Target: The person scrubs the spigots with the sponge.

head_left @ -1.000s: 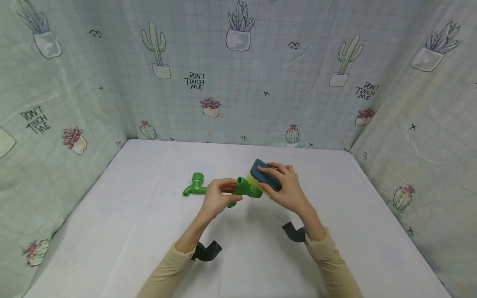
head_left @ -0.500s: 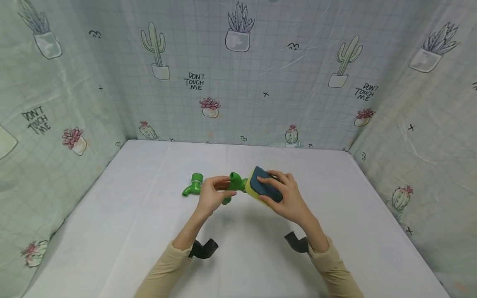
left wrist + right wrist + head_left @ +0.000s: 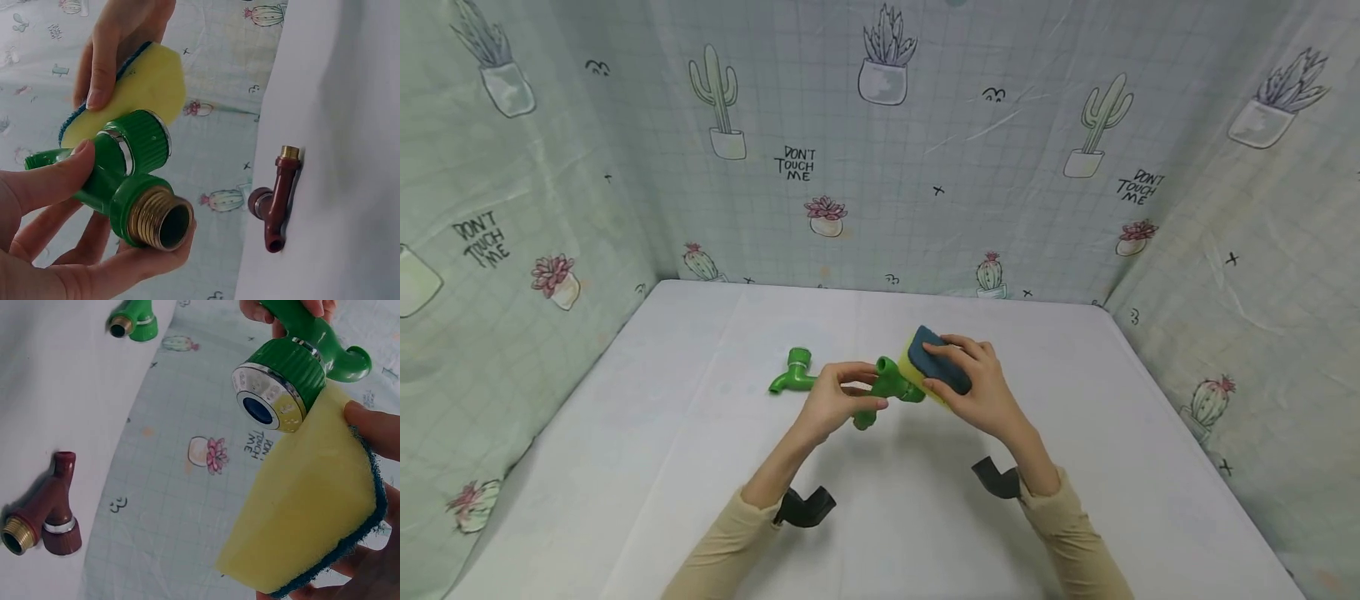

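- Apparently for access all round, what is held hangs clear of the white table [image 3: 625,467].
- Left hand [image 3: 832,402] pinches the green tap [image 3: 889,382] between thumb and fingers, presumably to steady it and leave its head free.
- Right hand [image 3: 987,387] grips the sponge [image 3: 942,365], fingers over its blue side, likely so yellow faces the tap.
- That tap sits mid-view, glossy, with a second green tap [image 3: 797,379] at nine o'clock.
- Sponge: at its two o'clock, seemingly touching the ribbed knob [image 3: 148,142].
- Knob: silver-banded.
- Thread [image 3: 152,220]: brass-coloured, uncovered.
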Action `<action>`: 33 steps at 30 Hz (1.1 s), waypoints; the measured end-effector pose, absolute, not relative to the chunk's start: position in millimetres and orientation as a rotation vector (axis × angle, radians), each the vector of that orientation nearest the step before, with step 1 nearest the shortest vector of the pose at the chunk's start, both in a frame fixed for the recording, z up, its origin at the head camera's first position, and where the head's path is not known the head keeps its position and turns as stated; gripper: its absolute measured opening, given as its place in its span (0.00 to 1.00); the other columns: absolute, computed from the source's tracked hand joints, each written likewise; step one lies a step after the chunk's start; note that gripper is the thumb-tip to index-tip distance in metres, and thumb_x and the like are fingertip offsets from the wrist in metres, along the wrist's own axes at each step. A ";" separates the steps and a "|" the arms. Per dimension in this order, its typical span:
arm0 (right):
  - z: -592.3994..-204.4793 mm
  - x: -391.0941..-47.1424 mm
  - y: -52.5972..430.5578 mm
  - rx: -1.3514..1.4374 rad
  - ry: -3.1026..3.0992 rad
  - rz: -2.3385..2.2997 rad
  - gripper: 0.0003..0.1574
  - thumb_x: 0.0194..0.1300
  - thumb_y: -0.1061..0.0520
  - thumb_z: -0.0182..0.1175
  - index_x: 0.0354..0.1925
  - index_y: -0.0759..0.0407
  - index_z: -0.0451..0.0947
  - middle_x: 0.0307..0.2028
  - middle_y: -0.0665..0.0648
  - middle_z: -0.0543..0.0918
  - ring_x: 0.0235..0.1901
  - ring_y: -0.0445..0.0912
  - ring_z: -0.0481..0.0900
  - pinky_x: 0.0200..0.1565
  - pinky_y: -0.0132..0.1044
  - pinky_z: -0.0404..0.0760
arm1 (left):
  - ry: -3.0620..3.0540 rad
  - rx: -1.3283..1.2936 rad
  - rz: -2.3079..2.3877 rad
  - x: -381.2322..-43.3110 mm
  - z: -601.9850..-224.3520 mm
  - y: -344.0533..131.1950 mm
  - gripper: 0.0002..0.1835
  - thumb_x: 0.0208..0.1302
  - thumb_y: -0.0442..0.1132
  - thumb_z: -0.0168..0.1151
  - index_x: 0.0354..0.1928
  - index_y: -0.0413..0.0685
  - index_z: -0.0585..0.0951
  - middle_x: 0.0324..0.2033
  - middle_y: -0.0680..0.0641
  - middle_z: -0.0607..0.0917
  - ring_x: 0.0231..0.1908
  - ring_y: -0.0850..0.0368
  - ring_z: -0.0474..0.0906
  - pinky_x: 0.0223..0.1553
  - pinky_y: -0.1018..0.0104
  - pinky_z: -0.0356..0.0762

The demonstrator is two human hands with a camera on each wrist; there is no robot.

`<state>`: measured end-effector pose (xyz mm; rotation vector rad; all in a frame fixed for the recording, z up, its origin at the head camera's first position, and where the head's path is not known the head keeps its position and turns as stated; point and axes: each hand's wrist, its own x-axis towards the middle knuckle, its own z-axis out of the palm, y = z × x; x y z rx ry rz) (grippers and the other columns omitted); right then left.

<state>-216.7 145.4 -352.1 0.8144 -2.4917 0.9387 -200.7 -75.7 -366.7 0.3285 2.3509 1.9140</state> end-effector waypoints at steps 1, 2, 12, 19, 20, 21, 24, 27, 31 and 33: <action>-352.5 -216.7 145.3 0.809 -2.484 0.943 0.27 0.51 0.53 0.65 0.51 0.52 0.75 0.55 0.61 0.72 0.45 0.53 0.65 0.43 0.50 0.73 | 2.297 0.308 1.923 -200.9 -367.4 -76.4 0.25 0.46 0.30 0.67 0.51 0.40 0.76 0.43 0.36 0.79 0.34 0.50 0.82 0.31 0.61 0.82; -352.9 -216.4 145.1 0.805 -2.475 0.948 0.27 0.51 0.53 0.66 0.52 0.52 0.75 0.55 0.61 0.72 0.45 0.53 0.65 0.43 0.49 0.73 | 2.239 0.296 1.933 -201.2 -368.2 -77.1 0.28 0.47 0.30 0.67 0.54 0.40 0.73 0.44 0.35 0.78 0.34 0.50 0.82 0.31 0.61 0.82; -354.8 -213.4 145.2 0.828 -2.404 0.960 0.27 0.49 0.55 0.67 0.51 0.53 0.76 0.55 0.63 0.72 0.45 0.52 0.65 0.43 0.51 0.72 | 1.873 0.310 1.959 -203.7 -371.5 -80.3 0.36 0.55 0.35 0.61 0.64 0.43 0.57 0.42 0.31 0.81 0.36 0.49 0.83 0.33 0.53 0.81; -359.2 -210.9 146.6 0.875 -2.422 0.994 0.27 0.49 0.56 0.67 0.51 0.51 0.75 0.55 0.60 0.71 0.46 0.50 0.63 0.44 0.49 0.71 | 1.726 0.279 2.007 -206.0 -375.6 -81.0 0.29 0.60 0.32 0.55 0.63 0.36 0.58 0.48 0.30 0.76 0.39 0.50 0.82 0.38 0.47 0.79; -360.0 -210.5 146.0 0.889 -2.429 0.990 0.27 0.49 0.55 0.67 0.51 0.51 0.75 0.56 0.60 0.70 0.46 0.49 0.63 0.44 0.49 0.71 | 1.732 0.278 2.008 -206.7 -376.5 -80.9 0.29 0.61 0.33 0.54 0.62 0.35 0.58 0.48 0.30 0.76 0.39 0.51 0.82 0.38 0.47 0.79; -360.6 -210.3 145.4 0.902 -2.434 0.989 0.27 0.50 0.55 0.67 0.51 0.50 0.75 0.56 0.59 0.70 0.46 0.49 0.63 0.44 0.49 0.71 | 1.735 0.275 2.012 -207.5 -377.5 -80.7 0.28 0.61 0.33 0.54 0.62 0.34 0.58 0.48 0.30 0.76 0.39 0.52 0.82 0.38 0.47 0.79; -361.5 -210.8 143.1 0.921 -2.438 0.998 0.27 0.50 0.54 0.66 0.51 0.50 0.75 0.56 0.59 0.70 0.46 0.48 0.63 0.45 0.48 0.71 | 1.753 0.278 2.014 -209.3 -379.3 -80.2 0.26 0.61 0.33 0.53 0.60 0.32 0.60 0.48 0.30 0.77 0.39 0.53 0.82 0.38 0.49 0.79; -361.4 -211.7 140.9 0.919 -2.431 1.025 0.27 0.50 0.55 0.66 0.51 0.50 0.75 0.56 0.58 0.70 0.47 0.48 0.63 0.45 0.47 0.72 | 1.774 0.293 2.004 -210.2 -380.4 -80.0 0.25 0.61 0.33 0.54 0.58 0.31 0.63 0.46 0.31 0.78 0.39 0.53 0.82 0.37 0.50 0.80; -360.3 -211.4 138.5 0.931 -2.418 1.056 0.26 0.51 0.56 0.66 0.51 0.51 0.75 0.56 0.59 0.70 0.47 0.48 0.63 0.45 0.47 0.72 | 1.797 0.312 1.992 -209.5 -380.3 -80.0 0.24 0.59 0.33 0.57 0.56 0.32 0.66 0.43 0.33 0.81 0.37 0.52 0.83 0.36 0.50 0.80; -359.2 -211.1 137.1 0.939 -2.397 1.075 0.26 0.51 0.57 0.66 0.51 0.52 0.74 0.56 0.59 0.70 0.48 0.49 0.63 0.45 0.47 0.71 | 1.797 0.321 1.992 -208.9 -379.7 -79.9 0.24 0.58 0.34 0.58 0.56 0.32 0.67 0.41 0.34 0.82 0.37 0.53 0.83 0.36 0.51 0.80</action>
